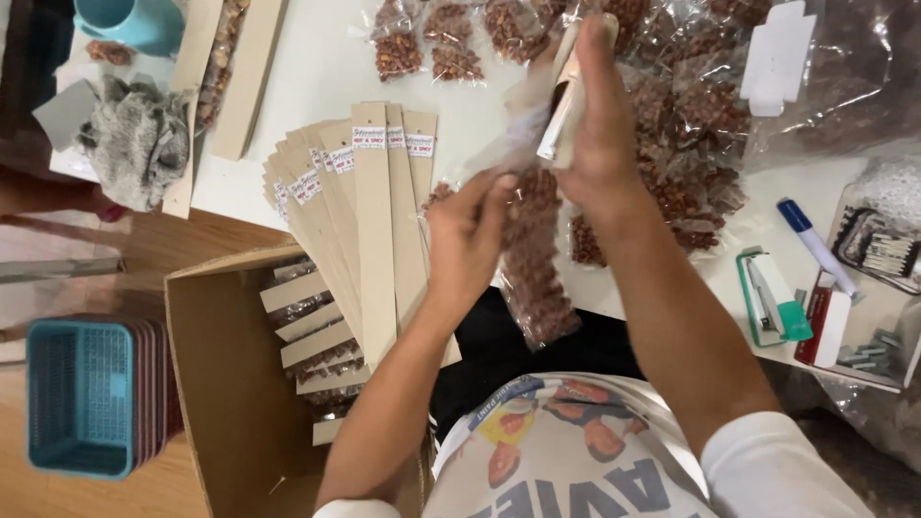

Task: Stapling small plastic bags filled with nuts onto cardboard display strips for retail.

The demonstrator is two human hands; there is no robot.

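The right hand [600,134] is raised upright, its fingers pinching a folded beige cardboard header [573,91] atop a long clear plastic bag of brown nuts [532,259] above the white counter [317,67]. The left hand [465,240] pinches the bag's middle; its fingertips are hidden behind the bag.

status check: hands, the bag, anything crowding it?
Left hand pinching long nut bag mid-length. Right hand gripping card header at bag top. Fanned card strips and bag pile close alongside.

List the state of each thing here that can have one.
Cardboard box: open, partly filled with carded packs.
Bag of nuts: held up by both hands.
Card strip: gripped in right hand.
Left hand: pinching the bag.
Stapler: lying closed.
Pen: capped.
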